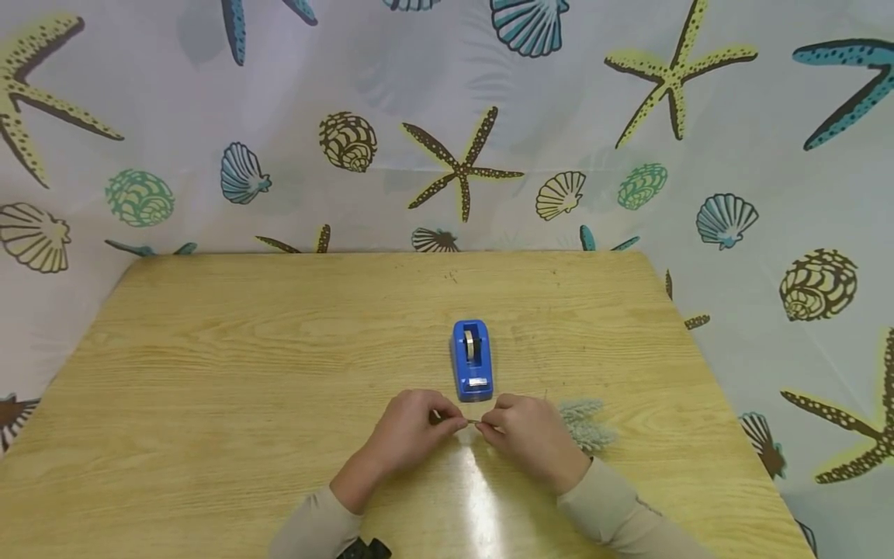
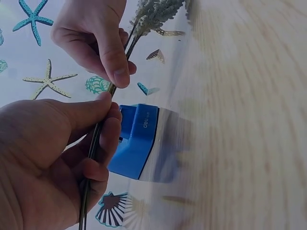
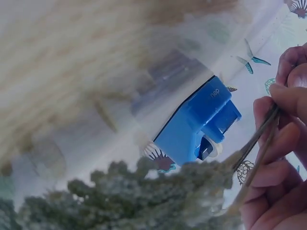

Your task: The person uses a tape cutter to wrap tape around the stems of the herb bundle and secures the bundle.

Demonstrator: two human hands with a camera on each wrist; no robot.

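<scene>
My left hand (image 1: 412, 427) and right hand (image 1: 534, 439) meet just in front of a blue tape dispenser (image 1: 459, 374). Between thumb and fingers, the left hand pinches a thin bundle of stems (image 2: 89, 165), which runs down across its palm. Close beside it, the right hand (image 2: 98, 36) pinches the same stems higher up, thumb tip near the left thumb. Grey-green fuzzy flower heads (image 1: 590, 425) stick out past the right hand. In the right wrist view the flower heads (image 3: 144, 196) fill the lower part, blurred.
The dispenser carries a roll of tape (image 1: 469, 345) and stands on a light wooden table (image 1: 279, 349). A curtain (image 1: 419, 85) printed with shells and starfish hangs behind and beside the table. Something black (image 1: 365, 549) is at the left sleeve.
</scene>
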